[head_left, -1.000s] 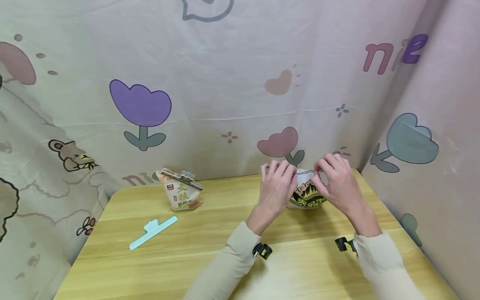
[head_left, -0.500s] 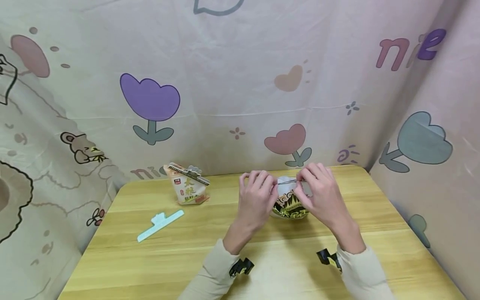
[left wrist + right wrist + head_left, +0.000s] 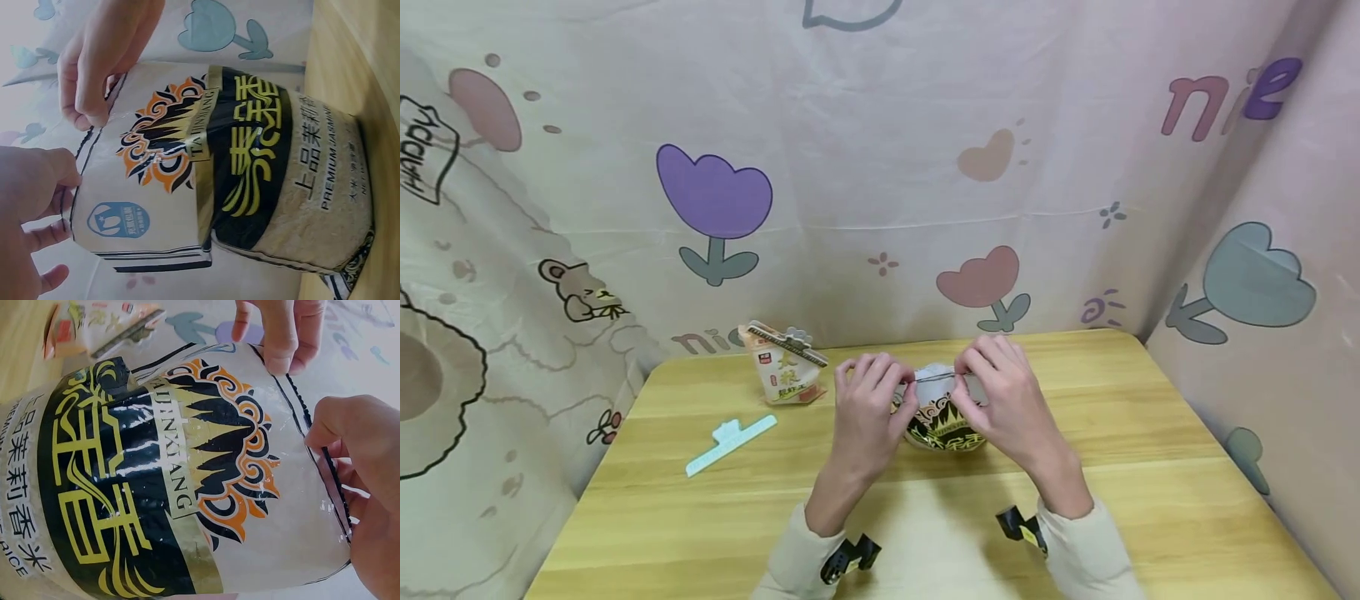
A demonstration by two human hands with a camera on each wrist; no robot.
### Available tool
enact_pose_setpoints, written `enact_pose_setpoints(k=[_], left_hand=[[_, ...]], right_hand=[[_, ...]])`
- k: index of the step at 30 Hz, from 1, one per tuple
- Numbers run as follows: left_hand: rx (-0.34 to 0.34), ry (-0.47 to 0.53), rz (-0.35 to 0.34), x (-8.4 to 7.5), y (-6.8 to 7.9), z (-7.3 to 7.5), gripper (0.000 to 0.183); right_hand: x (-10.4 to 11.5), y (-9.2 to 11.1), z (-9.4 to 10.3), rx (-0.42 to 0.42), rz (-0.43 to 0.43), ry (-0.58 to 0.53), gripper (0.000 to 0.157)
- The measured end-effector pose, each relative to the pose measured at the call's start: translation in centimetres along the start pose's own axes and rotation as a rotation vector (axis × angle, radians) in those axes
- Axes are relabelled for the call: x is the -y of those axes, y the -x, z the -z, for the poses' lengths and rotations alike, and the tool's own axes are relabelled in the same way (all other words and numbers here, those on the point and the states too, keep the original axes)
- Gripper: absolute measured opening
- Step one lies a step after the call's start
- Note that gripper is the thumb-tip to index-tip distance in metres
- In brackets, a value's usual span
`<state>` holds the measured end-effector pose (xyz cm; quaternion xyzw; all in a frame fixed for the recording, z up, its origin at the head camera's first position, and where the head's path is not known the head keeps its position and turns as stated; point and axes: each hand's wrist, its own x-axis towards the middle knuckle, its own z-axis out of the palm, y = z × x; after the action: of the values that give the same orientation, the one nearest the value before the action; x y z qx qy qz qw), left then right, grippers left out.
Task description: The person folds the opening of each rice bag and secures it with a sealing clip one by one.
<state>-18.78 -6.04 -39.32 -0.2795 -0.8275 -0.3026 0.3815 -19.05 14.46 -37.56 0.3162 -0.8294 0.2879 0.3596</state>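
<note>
A bag of jasmine rice (image 3: 943, 421), white with a black band and yellow lettering, stands upright on the table. Its label and clear lower part with grains show in the left wrist view (image 3: 275, 150). My left hand (image 3: 868, 412) pinches the bag's top edge near its left end. On the other side my right hand (image 3: 1003, 404) pinches the same edge between thumb and fingers. Between the hands the edge runs straight, with a dark line along it. From the right wrist the bag's orange-and-black emblem (image 3: 219, 450) shows below the fingers.
Behind and left stands a small orange-and-white snack bag (image 3: 786, 371) with a clip (image 3: 790, 340) across its top. A pale blue bag clip (image 3: 730, 444) lies in front of it. The wooden table (image 3: 647, 533) ends at a patterned curtain (image 3: 850, 167).
Both hands and the rice bag have moved left and nearer in the head view, which has also shifted. The hands keep pinching the bag's top edge.
</note>
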Motion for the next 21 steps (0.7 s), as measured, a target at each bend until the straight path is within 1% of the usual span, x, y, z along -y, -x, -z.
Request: enact_pose_setpoints(k=[6,12,17,21], left_hand=[[0.018,0.005,0.027,0.5,0.3,1.8,0.007],[0.029,-0.01,0.04,1.1,0.5,3.4,0.01],[0.012,-0.028,0.038,1.6,0.5,4.4,0.009],[-0.002,-0.041,0.042,1.9,0.5,5.0,0.004]], right_hand=[[1.0,-0.3,-0.9,0.007,0.01,-0.044,0.005],[1.9,-0.9,-2.0,0.021,0.014,-0.079,0.006],[2.5,-1.3,-2.9,0.005,0.022,-0.121,0.006],[2.7,-1.8,-3.5,-0.006,0.025,-0.143,0.005]])
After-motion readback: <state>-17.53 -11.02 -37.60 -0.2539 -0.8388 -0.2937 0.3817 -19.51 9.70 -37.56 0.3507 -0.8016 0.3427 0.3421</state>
